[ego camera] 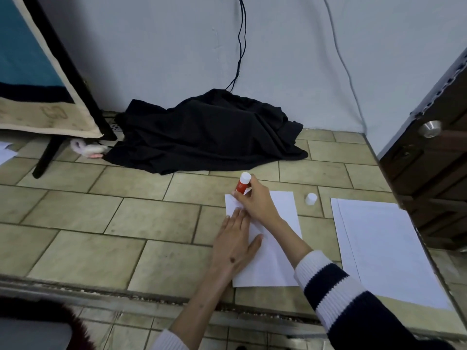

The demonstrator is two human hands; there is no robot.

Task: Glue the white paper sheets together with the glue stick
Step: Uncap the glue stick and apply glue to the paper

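The glue stick (243, 184) is in my right hand (255, 202), fingers curled round its red barrel, white end pointing up and tilted toward 11 o'clock. Its lower end is at the far left corner of the white paper sheet (283, 218) that lies on the tiled floor (101, 223); my fingers hide the tip, so I cannot tell whether it touches the paper. My left hand (236, 242) lies flat on the left part of that same sheet, fingers straight and spread a little, pressing it down, fingertips just beside my right hand. My right forearm crosses the sheet from 5 o'clock, in a navy and white striped sleeve (336, 294).

From the sheet at 2 o'clock, near its far right corner, the white cap (311, 198) stands upright on the floor, apart from the paper. At 3 o'clock a stack of white sheets (386, 248) lies flat, near a dark wooden door (429, 168) with a round metal knob (429, 128). At 11 o'clock, well apart, a heap of black cloth (207, 132) sits against the pale wall (177, 46), with a dark cord (241, 41) hanging down to it
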